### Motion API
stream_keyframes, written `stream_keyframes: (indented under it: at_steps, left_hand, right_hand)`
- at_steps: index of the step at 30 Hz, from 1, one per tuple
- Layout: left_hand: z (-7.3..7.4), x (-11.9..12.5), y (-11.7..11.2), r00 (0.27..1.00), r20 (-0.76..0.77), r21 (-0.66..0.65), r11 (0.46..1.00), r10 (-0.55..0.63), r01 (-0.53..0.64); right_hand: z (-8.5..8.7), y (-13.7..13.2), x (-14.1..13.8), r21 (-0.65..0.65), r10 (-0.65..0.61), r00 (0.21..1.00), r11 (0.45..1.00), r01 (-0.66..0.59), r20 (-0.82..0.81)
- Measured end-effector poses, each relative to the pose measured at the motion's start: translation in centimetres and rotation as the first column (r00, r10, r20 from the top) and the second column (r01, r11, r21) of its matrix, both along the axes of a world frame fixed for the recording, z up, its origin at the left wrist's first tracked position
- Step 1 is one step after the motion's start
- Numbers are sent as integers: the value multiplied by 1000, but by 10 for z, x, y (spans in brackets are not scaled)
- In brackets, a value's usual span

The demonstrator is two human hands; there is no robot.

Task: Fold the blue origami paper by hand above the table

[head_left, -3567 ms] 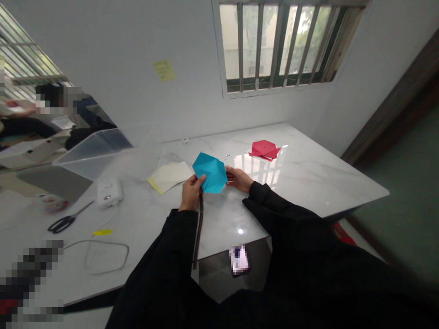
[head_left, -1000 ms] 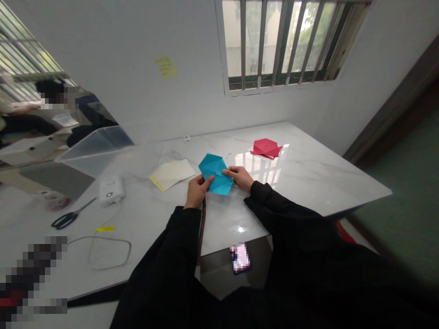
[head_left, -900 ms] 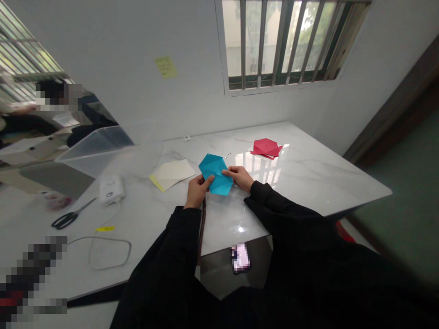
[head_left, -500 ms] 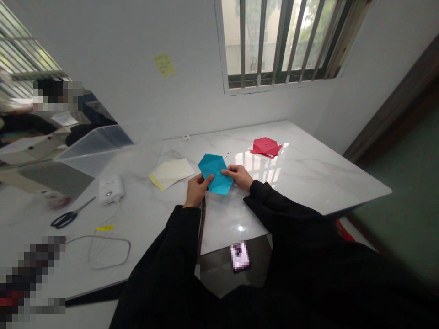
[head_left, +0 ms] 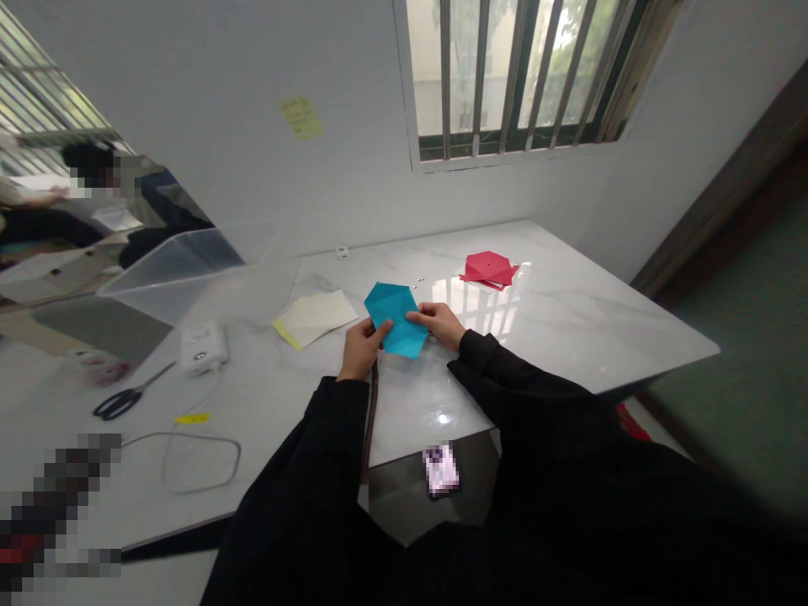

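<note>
A sheet of blue origami paper (head_left: 395,318), folded into a faceted shape, is held low over the white marble table (head_left: 568,320). My left hand (head_left: 361,350) pinches its lower left edge. My right hand (head_left: 440,325) presses its fingers onto the right side of the paper. A folded red paper (head_left: 488,269) lies farther off, beyond my right hand. Cream and yellow sheets (head_left: 314,318) lie just left of my left hand. A brown strap (head_left: 370,421) hangs down near my left wrist.
Black-handled scissors (head_left: 124,405), a white device (head_left: 202,347) with a cable, and a wire loop (head_left: 200,463) lie at the left. A clear plastic box (head_left: 177,273) stands at the back left. A phone (head_left: 440,469) lies on a dark surface below the table's near edge.
The blue paper has come lower and turned slightly, and my right hand's fingers have moved from its edge onto its face. Over the last second it has barely moved.
</note>
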State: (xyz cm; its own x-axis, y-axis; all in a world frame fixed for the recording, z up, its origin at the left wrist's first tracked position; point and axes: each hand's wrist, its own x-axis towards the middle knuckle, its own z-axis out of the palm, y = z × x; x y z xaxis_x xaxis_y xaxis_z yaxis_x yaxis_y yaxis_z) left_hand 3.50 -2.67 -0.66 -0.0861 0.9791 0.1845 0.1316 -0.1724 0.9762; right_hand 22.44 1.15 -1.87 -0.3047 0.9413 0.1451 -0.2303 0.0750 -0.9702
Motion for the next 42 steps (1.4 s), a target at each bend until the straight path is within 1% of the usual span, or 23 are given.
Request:
stream_keyframes:
  at_steps: [6, 12, 15, 19, 24, 31, 37, 42]
  left_hand:
    - [1, 1, 0, 1000, 0, -6, 1000, -1, 1]
    - [3, 2, -2, 1000, -24, 0, 1000, 0, 0]
    - [4, 3, -3, 999, -36, -23, 1000, -11, 10]
    - [6, 4, -4, 999, -33, -40, 999, 8, -9]
    - [7, 4, -4, 1000, -20, -37, 999, 13, -14]
    - [5, 4, -5, 1000, -19, -33, 999, 3, -4]
    - [8, 5, -6, 998, -60, -13, 1000, 22, -23]
    - [7, 5, -6, 998, -43, -15, 999, 36, -37]
  right_hand:
    - [3, -2, 0, -11, -1, 1000, 1000, 1, -7]
    - [-2, 1, 0, -17, -1, 999, 1000, 1, -36]
    - [-3, 2, 0, -19, 2, 1000, 1000, -2, -25]
    - [-2, 1, -1, -15, 1, 1000, 1000, -1, 6]
    - [-1, 0, -1, -4, -1, 1000, 1000, 1, 18]
    - [-3, 1, -2, 13, 19, 1000, 1000, -19, 18]
    - [-5, 2, -2, 38, 19, 999, 999, -21, 50]
    - [-2, 1, -2, 40, 34, 998, 999, -35, 45]
